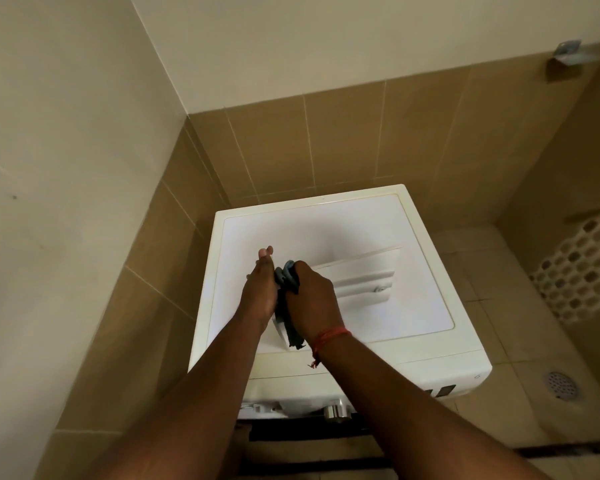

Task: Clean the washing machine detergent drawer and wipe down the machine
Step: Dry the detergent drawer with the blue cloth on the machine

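Observation:
The white washing machine (413, 303) stands in the corner below me. A white detergent drawer (364, 277) lies on its lid, right of my hands. My left hand (260, 292) holds a small white plastic part (278, 328) upright over the lid, and most of that part is hidden between my hands. My right hand (314, 301) grips a dark blue cloth (288, 277) and presses it against the part. The cloth's tail hangs below my right wrist. A red thread is tied round that wrist.
Tan tiled walls close in on the machine's left and back. To the right lie a tiled floor, a round floor drain (562, 385) and a white perforated basket (582, 271). A metal wall fitting (568, 51) sits high on the right. The drawer slot (264, 407) in the machine's front stands open.

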Tool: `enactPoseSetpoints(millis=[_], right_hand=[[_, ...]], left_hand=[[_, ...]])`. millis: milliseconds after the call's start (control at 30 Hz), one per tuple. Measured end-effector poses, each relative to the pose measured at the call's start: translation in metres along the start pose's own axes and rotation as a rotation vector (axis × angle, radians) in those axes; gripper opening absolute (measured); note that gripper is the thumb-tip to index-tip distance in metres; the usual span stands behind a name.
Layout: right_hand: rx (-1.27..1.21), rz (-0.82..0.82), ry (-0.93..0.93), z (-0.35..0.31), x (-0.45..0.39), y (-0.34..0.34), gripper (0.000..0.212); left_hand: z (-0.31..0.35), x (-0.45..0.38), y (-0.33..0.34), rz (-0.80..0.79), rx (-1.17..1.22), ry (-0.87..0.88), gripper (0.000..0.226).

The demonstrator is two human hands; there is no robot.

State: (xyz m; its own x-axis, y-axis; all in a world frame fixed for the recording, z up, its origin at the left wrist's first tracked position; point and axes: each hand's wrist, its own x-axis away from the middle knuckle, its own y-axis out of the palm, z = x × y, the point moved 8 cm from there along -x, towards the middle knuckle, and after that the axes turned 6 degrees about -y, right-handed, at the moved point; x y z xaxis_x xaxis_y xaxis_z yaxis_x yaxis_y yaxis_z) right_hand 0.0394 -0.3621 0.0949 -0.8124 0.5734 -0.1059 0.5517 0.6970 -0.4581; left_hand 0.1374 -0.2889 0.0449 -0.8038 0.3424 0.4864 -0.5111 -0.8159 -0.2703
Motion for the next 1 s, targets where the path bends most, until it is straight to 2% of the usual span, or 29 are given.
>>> enactPoseSetpoints(millis=[100, 167, 300, 400, 467, 600, 633, 733, 767, 867, 1000], right_hand=[[0.122, -0.194, -0.032, 0.002, -0.007, -0.001, 0.020], [0.165, -0.237, -0.025, 0.003, -0.018, -0.010, 0.024], [-0.016, 0.001, 0.035, -0.002, -0.019, -0.014, 0.019], [-0.027, 0.053, 0.016, -0.004, -0.001, -0.002, 0.015], [0.046, -0.029, -0.035, -0.005, 0.005, -0.001, 0.015], [0.265, -0.313, -0.067, 0.003, -0.004, -0.011, 0.014], [0.274, -0.293, -0.058, 0.005, -0.009, -0.019, 0.016], [0.129, 0.017, -0.037, -0.002, -0.018, -0.042, 0.021], [0.103, 0.058, -0.043, -0.006, -0.016, -0.038, 0.017], [0.131, -0.051, -0.089, -0.011, 0.003, -0.002, 0.013], [0.069, -0.087, -0.077, -0.008, 0.018, -0.008, 0.010]], left_hand=[[0.000, -0.002, 0.000, 0.003, -0.008, 0.005, 0.061], [0.002, 0.000, 0.004, -0.003, 0.000, 0.016, 0.061], [0.004, 0.000, 0.009, -0.018, 0.011, 0.026, 0.059], [0.005, 0.000, 0.007, -0.023, 0.003, 0.024, 0.059], [0.005, 0.001, 0.007, -0.022, -0.009, 0.025, 0.062], [0.004, 0.002, 0.007, 0.026, -0.044, 0.015, 0.067], [0.003, 0.002, 0.006, 0.034, -0.034, 0.005, 0.067], [0.004, 0.002, 0.007, 0.041, -0.010, -0.005, 0.064], [0.004, 0.002, 0.007, 0.037, 0.004, -0.008, 0.064], [0.002, 0.003, 0.009, -0.006, 0.119, -0.037, 0.063], [0.007, 0.007, 0.005, 0.048, -0.005, 0.015, 0.065]])
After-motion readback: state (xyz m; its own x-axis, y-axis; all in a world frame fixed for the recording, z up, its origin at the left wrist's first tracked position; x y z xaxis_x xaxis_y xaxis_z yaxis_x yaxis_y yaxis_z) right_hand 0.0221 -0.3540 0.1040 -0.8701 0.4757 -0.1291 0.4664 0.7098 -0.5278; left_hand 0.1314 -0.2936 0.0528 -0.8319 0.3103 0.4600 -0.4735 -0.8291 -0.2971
